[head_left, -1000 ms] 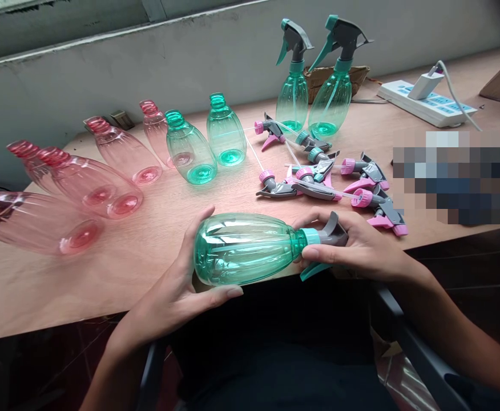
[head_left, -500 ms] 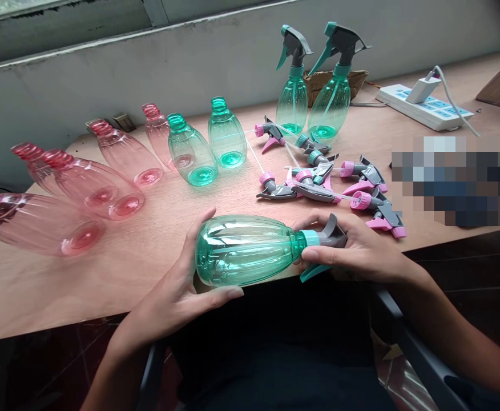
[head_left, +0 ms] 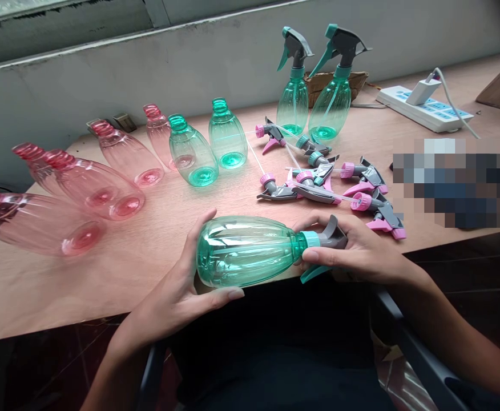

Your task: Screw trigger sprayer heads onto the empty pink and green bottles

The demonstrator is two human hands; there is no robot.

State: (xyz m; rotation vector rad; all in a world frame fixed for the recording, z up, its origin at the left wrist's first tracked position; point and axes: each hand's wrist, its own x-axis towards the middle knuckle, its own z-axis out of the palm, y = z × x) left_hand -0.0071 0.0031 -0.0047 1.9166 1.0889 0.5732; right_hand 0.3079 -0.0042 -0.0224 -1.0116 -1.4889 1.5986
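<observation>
A green spray bottle [head_left: 245, 251] lies sideways between my hands at the table's front edge, its gray and teal spray head on the right. My left hand [head_left: 181, 294] is wrapped round the base of the bottle, thumb below. With thumb and fingers, my right hand [head_left: 361, 251] grips the teal collar and spray head. Beyond are several spray heads [head_left: 312, 185] with pink or teal collars, lying on the table. Two open green bottles [head_left: 228, 134] stand left of them, and several open pink bottles [head_left: 100, 182] are farther left.
Two green bottles with spray heads [head_left: 330, 108] stand at the back, before a brown cardboard piece [head_left: 316, 85]. A white power strip [head_left: 425, 108] with a plugged-in cable lies at the back right of the wooden table [head_left: 156, 274]. A blurred-out patch covers the right side.
</observation>
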